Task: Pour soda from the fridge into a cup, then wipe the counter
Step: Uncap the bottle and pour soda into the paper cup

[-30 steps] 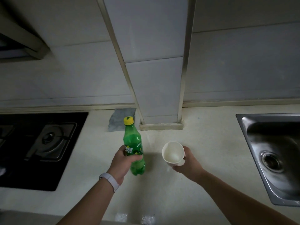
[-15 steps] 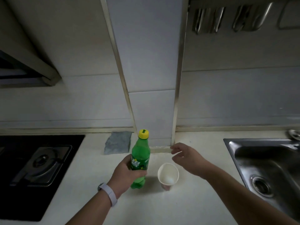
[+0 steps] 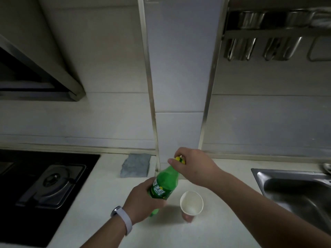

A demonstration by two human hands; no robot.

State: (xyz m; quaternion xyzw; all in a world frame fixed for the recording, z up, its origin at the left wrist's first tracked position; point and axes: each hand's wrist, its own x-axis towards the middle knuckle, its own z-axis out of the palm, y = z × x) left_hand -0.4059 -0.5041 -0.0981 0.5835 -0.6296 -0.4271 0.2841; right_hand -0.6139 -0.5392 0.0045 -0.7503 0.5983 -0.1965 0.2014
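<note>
A green soda bottle with a yellow cap leans to the right above the pale counter. My left hand grips its lower body around the label. My right hand curls its fingers round the yellow cap at the top. A white paper cup stands upright on the counter just right of the bottle, with nothing visible inside and no hand on it. A grey cloth lies folded against the back wall, left of the bottle.
A black gas hob fills the counter's left side. A steel sink sits at the right. A tiled column rises behind the bottle. A range hood hangs at upper left and a rack with metal utensils at upper right.
My right hand let go of the cup, which now stands on the counter, and rose to grip the bottle's cap. The bottle tilted to the right. The camera view tipped upward.
</note>
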